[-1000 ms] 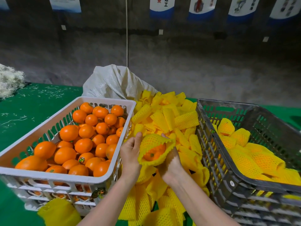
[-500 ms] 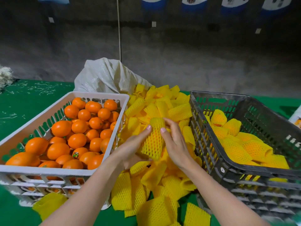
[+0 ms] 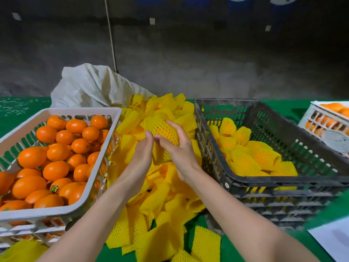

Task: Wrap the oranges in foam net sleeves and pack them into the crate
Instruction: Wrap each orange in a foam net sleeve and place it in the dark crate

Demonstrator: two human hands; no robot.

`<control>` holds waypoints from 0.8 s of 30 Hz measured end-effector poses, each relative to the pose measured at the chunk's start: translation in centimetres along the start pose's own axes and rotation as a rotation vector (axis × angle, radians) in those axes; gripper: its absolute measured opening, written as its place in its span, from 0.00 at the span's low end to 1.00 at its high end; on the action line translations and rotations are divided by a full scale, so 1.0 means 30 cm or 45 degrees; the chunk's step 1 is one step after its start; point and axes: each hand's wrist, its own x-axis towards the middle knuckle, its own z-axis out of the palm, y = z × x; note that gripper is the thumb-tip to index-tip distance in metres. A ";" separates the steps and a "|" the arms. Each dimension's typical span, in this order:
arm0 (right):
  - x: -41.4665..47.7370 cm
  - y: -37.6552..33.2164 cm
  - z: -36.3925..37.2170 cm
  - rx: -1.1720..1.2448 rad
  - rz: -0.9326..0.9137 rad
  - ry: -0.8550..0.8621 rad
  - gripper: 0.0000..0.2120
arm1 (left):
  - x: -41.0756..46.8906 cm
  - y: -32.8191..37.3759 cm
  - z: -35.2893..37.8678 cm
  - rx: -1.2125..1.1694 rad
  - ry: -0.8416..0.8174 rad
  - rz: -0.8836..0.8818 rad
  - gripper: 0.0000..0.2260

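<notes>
At the centre of the frame, a person's right hand (image 3: 178, 148) curled its fingers over a sleeved orange (image 3: 162, 128), orange skin showing through the stretched yellow mesh, above the heap of empty foam net sleeves (image 3: 160, 214). The left hand (image 3: 139, 159) met it from the left, thumb against the net. Its fingers were hidden beneath the fruit, so whether they gripped could not be told. The wrapping looked all but finished, the net's lower end hanging loose. The next move appeared to call for a short carry to the right, up over the near wall of the black crate (image 3: 283, 179), and a gentle set-down among the wrapped oranges (image 3: 245, 157) lying inside. That wall stood just beside the right hand and looked the only thing to clear. At left, a white crate (image 3: 75, 208) held the loose oranges (image 3: 54, 169). A white woven sack (image 3: 90, 86) slumped behind the heap. A second white crate (image 3: 321, 120) of fruit showed at the right edge, and a white sheet (image 3: 334, 239) lay in the lower right corner on the green table (image 3: 22, 110).
</notes>
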 end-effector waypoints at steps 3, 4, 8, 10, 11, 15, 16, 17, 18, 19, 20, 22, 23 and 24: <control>0.046 -0.064 -0.125 -0.027 -0.091 0.090 0.26 | 0.011 0.016 0.075 0.032 -0.110 0.085 0.27; 0.057 -0.084 -0.174 -0.070 -0.102 0.119 0.29 | 0.020 0.016 0.114 -0.021 -0.100 0.114 0.24; 0.107 -0.121 -0.410 -0.379 -0.024 0.372 0.33 | 0.085 0.002 0.316 0.117 -0.117 0.349 0.08; 0.129 -0.123 -0.544 -0.567 0.063 0.434 0.29 | 0.126 -0.009 0.418 0.333 -0.191 0.472 0.09; 0.143 -0.117 -0.612 -0.714 0.124 0.416 0.28 | 0.144 -0.016 0.463 0.478 -0.249 0.533 0.09; 0.168 -0.051 -0.828 -1.581 0.421 -0.115 0.32 | 0.179 -0.050 0.562 0.942 -0.436 0.660 0.09; 0.169 -0.022 -0.858 -1.741 0.537 -0.346 0.36 | 0.181 -0.055 0.565 0.968 -0.430 0.667 0.09; 0.167 0.008 -0.879 -1.846 0.679 -0.562 0.39 | 0.184 -0.060 0.562 0.963 -0.427 0.671 0.08; 0.164 0.038 -0.894 -1.907 0.827 -0.751 0.42 | 0.186 -0.063 0.558 0.954 -0.437 0.676 0.08; 0.158 0.064 -0.903 -1.940 0.952 -0.911 0.43 | 0.189 -0.066 0.555 0.951 -0.450 0.685 0.08; 0.151 0.083 -0.904 -1.955 1.028 -1.032 0.42 | 0.191 -0.068 0.553 0.957 -0.462 0.691 0.08; 0.139 0.097 -0.891 -1.940 1.098 -1.156 0.43 | 0.190 -0.069 0.552 0.957 -0.471 0.694 0.09; 0.132 0.097 -0.879 -1.925 1.106 -1.193 0.44 | 0.188 -0.069 0.550 0.943 -0.468 0.690 0.09; 0.126 0.091 -0.869 -1.908 1.100 -1.221 0.43 | 0.186 -0.066 0.547 0.916 -0.467 0.680 0.09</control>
